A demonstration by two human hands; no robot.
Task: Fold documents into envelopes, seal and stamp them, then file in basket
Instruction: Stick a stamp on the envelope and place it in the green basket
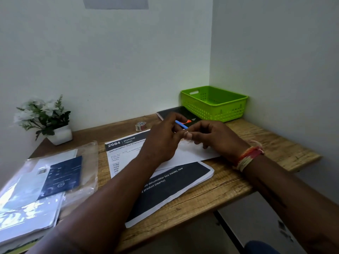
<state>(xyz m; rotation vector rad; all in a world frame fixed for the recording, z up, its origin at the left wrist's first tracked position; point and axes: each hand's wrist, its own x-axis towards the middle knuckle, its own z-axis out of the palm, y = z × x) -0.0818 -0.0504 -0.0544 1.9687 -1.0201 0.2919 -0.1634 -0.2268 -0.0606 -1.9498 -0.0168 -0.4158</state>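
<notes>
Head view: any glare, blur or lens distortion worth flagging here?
Head view: strong glare washes out the plastic sleeve lower left; fingertips over the envelope slightly motion-blurred; wide-angle bending at frame edges; room dim, green basket well exposed.

My left hand (pixel 161 142) and right hand (pixel 218 138) meet fingertips over white envelope (pixel 190 154) on printed sheets (pixel 174 178), green basket (pixel 213 103) far right.

White envelope (pixel 190 153) lying flat atop a printed document stack (pixel 165 180) at centre; empty green basket (pixel 214 103) at 1 o'clock; stamp roll (pixel 140 125) at 11 o'clock.
</notes>
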